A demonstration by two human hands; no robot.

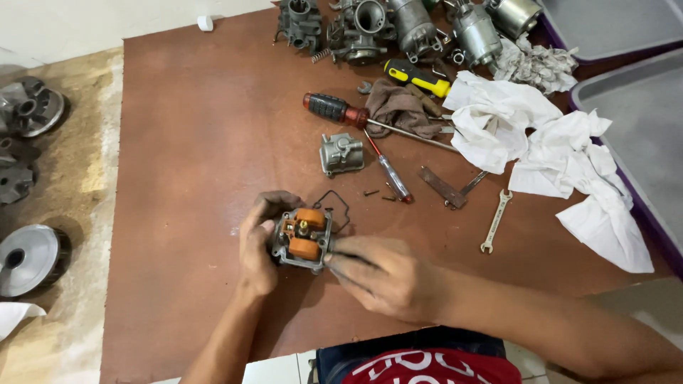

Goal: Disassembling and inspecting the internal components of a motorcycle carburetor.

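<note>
Orange plastic floats sit on top of the small grey metal carburetor body [302, 240], which lies at the lower middle of the frame on the brown wooden table [192, 128]. The left hand [257, 245] cups the body from its left side, fingers curled over the upper edge and clamped on it. The right hand [380, 274] comes in from the lower right, its fingertips pinched together against the right edge of the same body; whether a small tool or part is held between them cannot be told.

Just above the body lies a thin black rubber gasket loop [334, 205], touching or nearly touching its upper right corner. Further up, toward the centre of the frame, rests a grey metal float bowl [341, 153]. Beside it to the right lies a slim screwdriver with a clear and red handle [388, 169], and above that a larger screwdriver with a black and red handle [334, 109]. A yellow and black screwdriver handle [416, 75] lies near a crumpled brown rag [398, 107]. White crumpled cloths [562, 163] spread across the right side, with a small silver open-ended wrench [496, 221] just left of them. Several grey carburetors [356, 28] crowd the top edge.
</note>
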